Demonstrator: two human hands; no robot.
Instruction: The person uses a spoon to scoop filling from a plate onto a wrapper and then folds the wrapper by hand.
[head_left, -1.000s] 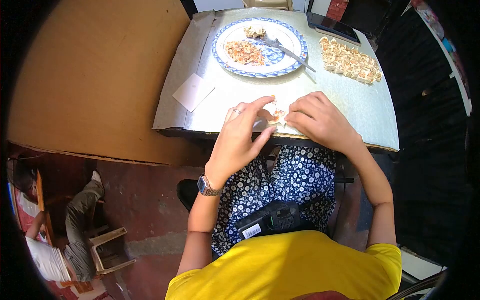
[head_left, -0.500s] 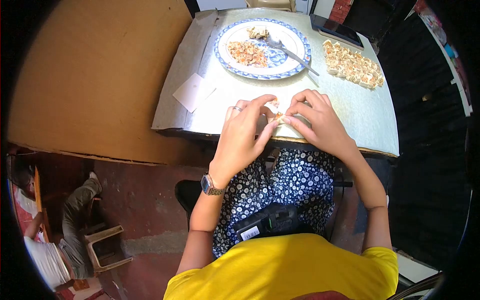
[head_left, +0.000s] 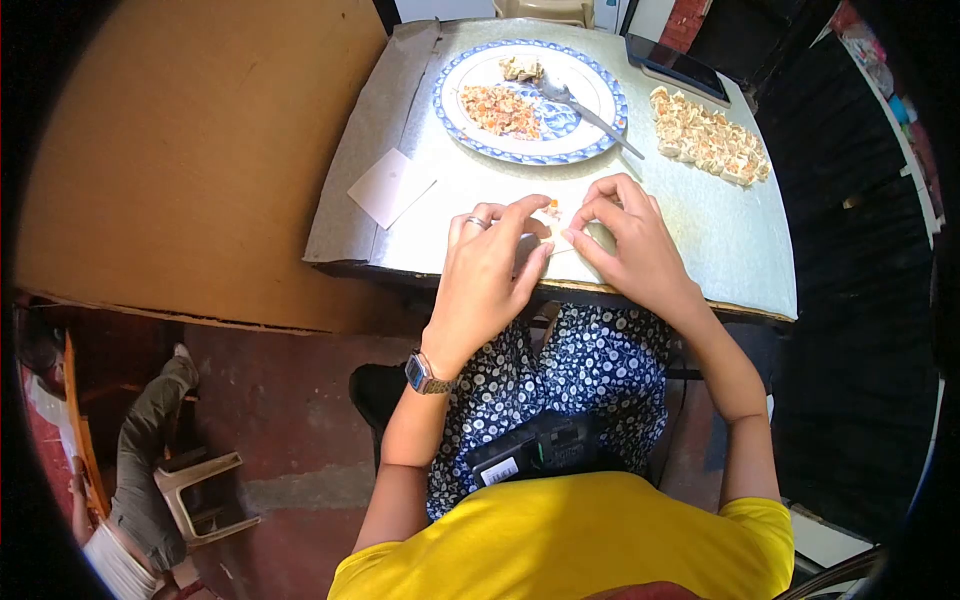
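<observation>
Near the table's front edge, a small pale dumpling wrapper with orange-flecked filling lies between my hands, partly hidden by my fingers. My left hand curls around its left side, thumb and index finger at its edges. On the other side my right hand pinches the wrapper's edge between thumb and fingertips. Beyond them stands an oval blue-and-white plate holding chopped orange filling, a greyish clump of food and a metal spoon. Several filled dumplings sit in close rows at the right.
A square pale sheet lies on the table at the left. Dark flat devices rest at the back right. A brown board stands left of the table. Another person and a plastic stool are at the lower left.
My fingers have shifted slightly around the wrapper, and the fingertips of my two hands are a little farther apart. The person at the lower left has moved down. The plate's contents look unchanged.
</observation>
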